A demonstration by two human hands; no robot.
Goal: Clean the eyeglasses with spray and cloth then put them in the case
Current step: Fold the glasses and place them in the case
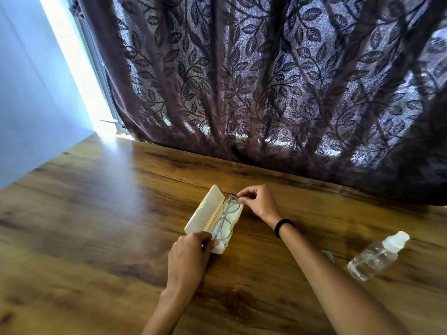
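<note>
A cream eyeglass case lies open on the wooden table, its lid tipped to the left. Thin-rimmed eyeglasses rest folded over its tray. My left hand pinches the near end of the glasses at the case's near corner. My right hand pinches the far end of the frame with thumb and fingers. A clear spray bottle with a white cap lies on its side at the right. A small bit of greenish cloth peeks out from behind my right forearm, mostly hidden.
The wooden table stretches wide to the left and front. A dark leaf-patterned curtain hangs along its far edge. A pale wall stands at the left, with bright light beside it.
</note>
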